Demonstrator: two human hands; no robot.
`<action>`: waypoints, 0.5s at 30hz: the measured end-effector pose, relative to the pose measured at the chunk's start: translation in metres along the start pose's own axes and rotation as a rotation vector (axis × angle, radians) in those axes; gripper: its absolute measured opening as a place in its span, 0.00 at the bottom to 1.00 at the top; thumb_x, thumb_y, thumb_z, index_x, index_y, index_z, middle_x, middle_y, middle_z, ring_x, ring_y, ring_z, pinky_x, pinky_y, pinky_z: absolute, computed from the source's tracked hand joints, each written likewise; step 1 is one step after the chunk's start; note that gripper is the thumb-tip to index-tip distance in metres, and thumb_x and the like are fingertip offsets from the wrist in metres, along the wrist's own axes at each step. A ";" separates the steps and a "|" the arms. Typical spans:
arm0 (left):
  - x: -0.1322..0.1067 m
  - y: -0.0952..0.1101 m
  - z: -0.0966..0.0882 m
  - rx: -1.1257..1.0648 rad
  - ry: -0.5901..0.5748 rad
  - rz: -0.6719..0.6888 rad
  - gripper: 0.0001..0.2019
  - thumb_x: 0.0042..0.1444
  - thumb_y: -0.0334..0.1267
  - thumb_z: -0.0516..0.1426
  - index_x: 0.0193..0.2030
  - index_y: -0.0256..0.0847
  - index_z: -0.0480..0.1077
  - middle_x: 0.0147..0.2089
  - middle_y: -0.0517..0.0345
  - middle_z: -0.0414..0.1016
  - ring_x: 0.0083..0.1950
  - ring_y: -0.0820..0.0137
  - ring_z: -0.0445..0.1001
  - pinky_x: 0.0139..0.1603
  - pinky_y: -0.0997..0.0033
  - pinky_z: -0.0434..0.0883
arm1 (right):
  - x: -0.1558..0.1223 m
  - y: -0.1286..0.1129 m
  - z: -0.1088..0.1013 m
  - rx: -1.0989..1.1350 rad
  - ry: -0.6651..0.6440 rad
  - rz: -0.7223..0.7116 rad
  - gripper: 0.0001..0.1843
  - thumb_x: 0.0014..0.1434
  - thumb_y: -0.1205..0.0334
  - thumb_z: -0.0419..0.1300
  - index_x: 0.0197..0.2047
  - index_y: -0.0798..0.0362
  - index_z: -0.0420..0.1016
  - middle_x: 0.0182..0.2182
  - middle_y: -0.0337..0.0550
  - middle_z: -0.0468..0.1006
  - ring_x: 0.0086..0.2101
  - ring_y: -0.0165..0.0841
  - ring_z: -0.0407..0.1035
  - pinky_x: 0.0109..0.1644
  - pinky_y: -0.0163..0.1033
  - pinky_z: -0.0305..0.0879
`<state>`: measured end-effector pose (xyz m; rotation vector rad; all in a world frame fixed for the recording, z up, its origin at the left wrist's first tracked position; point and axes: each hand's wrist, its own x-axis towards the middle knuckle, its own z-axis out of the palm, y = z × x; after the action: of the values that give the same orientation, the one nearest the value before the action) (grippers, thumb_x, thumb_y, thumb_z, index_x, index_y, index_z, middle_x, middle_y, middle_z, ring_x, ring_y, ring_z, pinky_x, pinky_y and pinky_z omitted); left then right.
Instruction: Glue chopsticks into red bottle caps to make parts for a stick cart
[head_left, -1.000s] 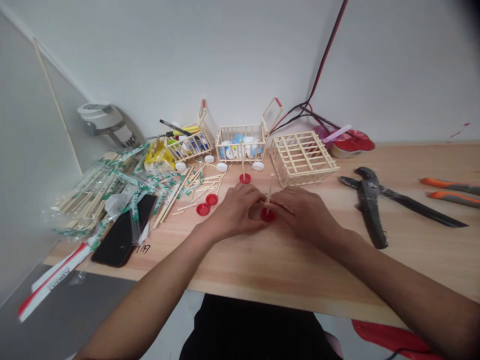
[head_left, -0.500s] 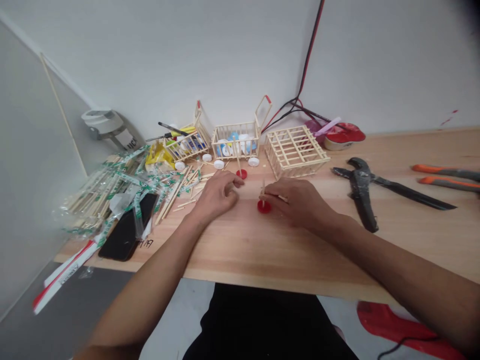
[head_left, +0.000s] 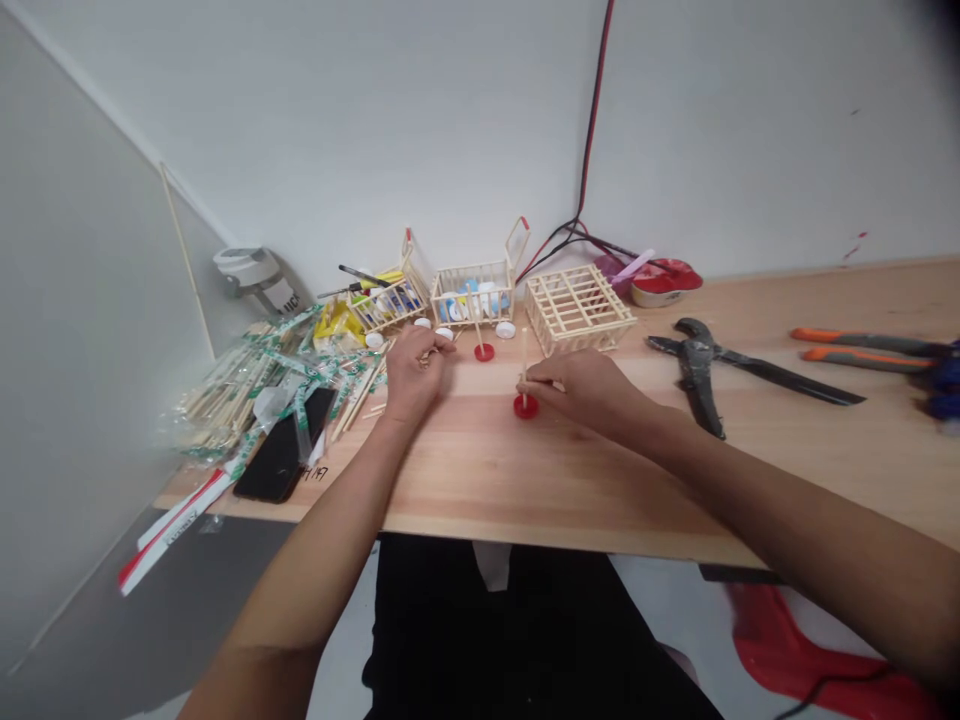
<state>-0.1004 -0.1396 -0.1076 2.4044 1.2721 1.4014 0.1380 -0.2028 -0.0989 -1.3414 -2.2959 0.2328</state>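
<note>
My right hand (head_left: 589, 385) pinches a thin wooden stick (head_left: 524, 352) that stands upright from a red disc (head_left: 526, 407) on the table. A second red disc (head_left: 484, 352), with another stick (head_left: 476, 312) rising from it at a slight tilt, stands on its own a little farther back. To its left is my left hand (head_left: 414, 375), loosely curled with the fingers apart and nothing visible in them. It is close to loose cut sticks (head_left: 358, 398) and the white wheels of two small stick carts, one on the left (head_left: 386, 308) and one in the middle (head_left: 472, 275).
Behind my right hand sits a slatted stick box (head_left: 577, 310). A black cutter tool (head_left: 697, 370) and orange-handled pliers (head_left: 862, 350) lie to the right. On the left are wrapped stick bundles (head_left: 240, 385) and a phone (head_left: 281, 460). Cables (head_left: 589, 140) run down the wall.
My left hand has moved left, away from the farther red disc, toward the loose sticks. My right hand still pinches its stick. The camera view has shifted slightly.
</note>
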 end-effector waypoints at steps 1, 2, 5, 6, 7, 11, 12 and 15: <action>0.000 -0.002 0.001 -0.005 0.023 -0.002 0.11 0.48 0.26 0.51 0.27 0.42 0.73 0.31 0.59 0.76 0.41 0.67 0.71 0.46 0.64 0.68 | 0.000 0.001 0.000 0.009 -0.005 -0.004 0.18 0.63 0.56 0.53 0.24 0.52 0.74 0.24 0.39 0.76 0.28 0.31 0.64 0.32 0.36 0.49; 0.000 -0.003 0.001 -0.009 0.044 -0.005 0.11 0.47 0.25 0.51 0.27 0.42 0.73 0.31 0.59 0.76 0.40 0.67 0.71 0.46 0.65 0.68 | 0.000 0.001 -0.001 0.016 -0.013 -0.006 0.18 0.63 0.56 0.53 0.25 0.52 0.74 0.24 0.39 0.76 0.28 0.31 0.64 0.32 0.36 0.49; 0.000 -0.007 0.003 -0.015 0.090 0.000 0.11 0.46 0.25 0.51 0.25 0.41 0.73 0.29 0.60 0.75 0.39 0.67 0.71 0.43 0.66 0.68 | 0.000 0.001 -0.003 0.024 -0.039 0.001 0.18 0.63 0.55 0.53 0.26 0.52 0.75 0.25 0.41 0.76 0.29 0.32 0.65 0.33 0.37 0.49; 0.000 -0.008 0.003 -0.016 0.099 0.004 0.11 0.46 0.25 0.52 0.25 0.41 0.73 0.29 0.60 0.75 0.39 0.67 0.71 0.43 0.67 0.67 | 0.000 0.000 -0.003 0.023 -0.047 0.004 0.18 0.63 0.55 0.53 0.26 0.52 0.76 0.25 0.41 0.76 0.29 0.32 0.65 0.33 0.37 0.50; 0.000 -0.008 0.003 -0.018 0.103 0.007 0.11 0.46 0.25 0.52 0.25 0.41 0.73 0.28 0.60 0.75 0.39 0.67 0.71 0.43 0.67 0.67 | 0.000 0.000 -0.003 0.021 -0.051 0.009 0.19 0.63 0.54 0.52 0.26 0.52 0.76 0.25 0.41 0.76 0.29 0.32 0.65 0.33 0.37 0.50; 0.000 -0.011 0.004 -0.026 0.093 0.028 0.11 0.46 0.24 0.52 0.25 0.41 0.73 0.28 0.59 0.75 0.38 0.67 0.71 0.42 0.67 0.67 | 0.001 0.000 -0.004 0.017 -0.054 0.023 0.18 0.63 0.55 0.53 0.27 0.51 0.77 0.25 0.42 0.77 0.29 0.32 0.65 0.33 0.37 0.51; 0.001 -0.011 0.004 -0.025 0.081 0.036 0.11 0.46 0.24 0.51 0.25 0.41 0.73 0.28 0.59 0.75 0.38 0.67 0.70 0.42 0.67 0.67 | 0.001 0.000 -0.004 0.019 -0.051 0.026 0.17 0.62 0.55 0.53 0.28 0.51 0.78 0.25 0.42 0.77 0.29 0.32 0.65 0.33 0.37 0.51; 0.001 -0.013 0.005 -0.032 0.061 0.052 0.11 0.46 0.24 0.51 0.25 0.41 0.73 0.28 0.59 0.74 0.38 0.66 0.70 0.42 0.66 0.67 | 0.001 0.001 -0.005 0.038 -0.058 0.024 0.17 0.62 0.56 0.53 0.27 0.52 0.78 0.25 0.42 0.77 0.28 0.32 0.65 0.32 0.37 0.51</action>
<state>-0.1039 -0.1289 -0.1155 2.4084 1.1984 1.5088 0.1407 -0.2015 -0.0946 -1.3604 -2.3126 0.3253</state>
